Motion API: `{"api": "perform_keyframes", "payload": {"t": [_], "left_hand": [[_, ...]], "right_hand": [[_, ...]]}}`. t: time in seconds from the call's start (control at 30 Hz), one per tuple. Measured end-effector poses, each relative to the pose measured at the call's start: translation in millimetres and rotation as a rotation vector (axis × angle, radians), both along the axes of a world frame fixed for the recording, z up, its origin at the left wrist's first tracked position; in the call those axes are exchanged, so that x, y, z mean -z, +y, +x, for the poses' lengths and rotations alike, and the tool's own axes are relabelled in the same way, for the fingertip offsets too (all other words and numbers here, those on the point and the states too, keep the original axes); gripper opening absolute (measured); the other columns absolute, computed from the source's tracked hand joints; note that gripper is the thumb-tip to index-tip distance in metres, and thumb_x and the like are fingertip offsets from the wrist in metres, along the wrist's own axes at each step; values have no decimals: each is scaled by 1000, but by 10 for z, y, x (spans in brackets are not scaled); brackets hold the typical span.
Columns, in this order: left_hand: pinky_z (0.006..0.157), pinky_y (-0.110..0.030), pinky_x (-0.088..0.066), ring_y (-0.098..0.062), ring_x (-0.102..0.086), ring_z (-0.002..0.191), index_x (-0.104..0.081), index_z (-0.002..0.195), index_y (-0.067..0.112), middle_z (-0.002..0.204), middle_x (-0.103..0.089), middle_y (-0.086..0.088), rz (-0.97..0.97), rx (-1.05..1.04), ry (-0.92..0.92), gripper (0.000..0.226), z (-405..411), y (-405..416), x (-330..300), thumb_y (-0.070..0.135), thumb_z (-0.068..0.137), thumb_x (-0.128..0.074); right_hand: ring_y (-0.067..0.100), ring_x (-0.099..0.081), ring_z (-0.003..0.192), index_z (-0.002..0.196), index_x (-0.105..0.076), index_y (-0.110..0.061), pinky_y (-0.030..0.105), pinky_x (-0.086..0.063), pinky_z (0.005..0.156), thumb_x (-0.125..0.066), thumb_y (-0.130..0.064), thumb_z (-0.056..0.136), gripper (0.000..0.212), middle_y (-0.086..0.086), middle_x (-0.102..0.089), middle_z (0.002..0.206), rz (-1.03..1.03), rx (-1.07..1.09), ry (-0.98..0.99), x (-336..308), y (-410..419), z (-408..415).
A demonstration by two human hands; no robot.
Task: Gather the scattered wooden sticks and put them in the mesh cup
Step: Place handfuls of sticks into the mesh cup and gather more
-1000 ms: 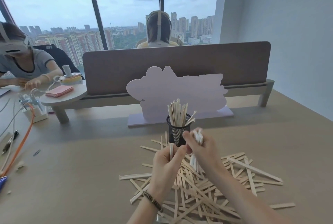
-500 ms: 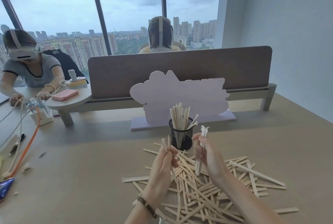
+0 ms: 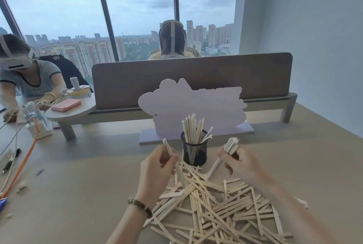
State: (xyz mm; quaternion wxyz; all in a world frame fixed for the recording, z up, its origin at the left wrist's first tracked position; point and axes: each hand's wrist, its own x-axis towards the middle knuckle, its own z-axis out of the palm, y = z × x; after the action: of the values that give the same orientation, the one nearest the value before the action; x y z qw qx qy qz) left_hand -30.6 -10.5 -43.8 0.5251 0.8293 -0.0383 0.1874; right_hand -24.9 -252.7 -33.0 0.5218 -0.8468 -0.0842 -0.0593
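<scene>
the desk (image 3: pixel 82 184) carries everything, and the mesh cup (image 3: pixel 194 150) serves as the landmark. in front of the cup, a wide pile of scattered sticks (image 3: pixel 220 210) spreads toward the viewer. left of the cup, the left hand (image 3: pixel 157 171) has its fingers (image 3: pixel 172 160) closed on 1 stick (image 3: pixel 174 163), which runs tilted through them, its top above the hand and its lower end down in the pile. right of the cup, the right hand (image 3: pixel 238 162) clamps a bundle of sticks (image 3: pixel 231 145), its ends poking up above the fingers. inside the cup, gathered sticks (image 3: pixel 193 130) stand upright. compared with 0.5 s ago, the 2 hands have moved further apart, 1 to each side of the cup.
</scene>
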Motion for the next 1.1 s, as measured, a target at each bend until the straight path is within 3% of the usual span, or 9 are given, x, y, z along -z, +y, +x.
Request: {"api": "perform_keyframes", "payload": {"t": [0.17, 0.27, 0.43, 0.53, 0.63, 0.73, 0.87, 1.0, 1.1], "left_hand": [[67, -33, -60, -11, -72, 60, -64, 79, 14, 69, -73, 1, -114, -113, -95, 11, 372, -37, -320, 13, 87, -71], [67, -36, -59, -10, -72, 59, -62, 79, 15, 70, -73, 2, -146, -122, -121, 12, 578, -80, -432, 16, 89, -69], [64, -34, -62, -15, -72, 60, -63, 82, 7, 74, -70, -8, -147, -104, -81, 11, 842, -145, -431, 14, 91, -66], [64, -43, -62, -25, -71, 66, -63, 79, 9, 72, -69, -10, -110, -91, -67, 14, 970, -155, -331, 17, 90, -67], [65, -47, -60, -25, -70, 66, -63, 76, 11, 69, -69, -6, -90, -113, -59, 18, 1030, -147, -273, 23, 88, -69], [65, -40, -61, -24, -72, 64, -62, 75, 10, 70, -71, -8, -162, -123, -107, 18, 1048, -113, -339, 21, 89, -67], [58, -24, -58, -22, -72, 63, -63, 82, 2, 73, -71, -13, -249, -126, -157, 15, 1123, -119, -426, 14, 91, -66], [60, -29, -61, -24, -73, 65, -63, 82, 2, 75, -71, -15, -178, -91, -96, 18, 1212, -159, -303, 16, 91, -65], [66, -42, -58, -27, -69, 69, -63, 78, 6, 72, -70, -9, 35, -85, -53, 24, 1260, -173, -125, 27, 89, -66]], "right_hand": [[20, -66, 55, 80, -72, -9, 47, -59, 74, -65, -30, 94, 26, 6, -69, 59, 215, 130, -125, -383, -8, 301], [21, -70, 55, 80, -70, -4, 47, -60, 78, -63, -30, 94, 30, 7, -71, 61, 182, 175, -124, -473, 65, 553], [12, -71, 52, 79, -67, -6, 25, -50, 62, -61, -29, 95, 29, 3, -73, 61, 17, 196, -94, -365, 185, 883], [5, -64, 48, 75, -66, -5, 16, -44, 55, -63, -29, 94, 31, 0, -70, 58, -65, 198, -82, -298, 222, 1041], [11, -51, 51, 76, -62, 3, 14, -37, 46, -66, -31, 90, 38, 2, -61, 59, -123, 225, -82, -236, 245, 1139], [14, -52, 61, 82, -57, 2, 20, -38, 51, -68, -30, 88, 35, 7, -63, 70, -137, 206, -77, -179, 260, 1202], [6, -56, 70, 107, -45, -16, 20, -42, 58, -73, -29, 85, 37, -1, -63, 84, -94, 202, -52, -131, 250, 1232], [3, -60, 77, 123, -44, -26, 15, -44, 63, -65, -32, 92, 38, -4, -65, 86, -125, 142, -100, -103, 252, 1216], [6, -58, 73, 112, -58, -22, 26, -44, 65, -50, -39, 101, 22, 0, -65, 85, -170, 79, -127, -80, 269, 1217]]}}
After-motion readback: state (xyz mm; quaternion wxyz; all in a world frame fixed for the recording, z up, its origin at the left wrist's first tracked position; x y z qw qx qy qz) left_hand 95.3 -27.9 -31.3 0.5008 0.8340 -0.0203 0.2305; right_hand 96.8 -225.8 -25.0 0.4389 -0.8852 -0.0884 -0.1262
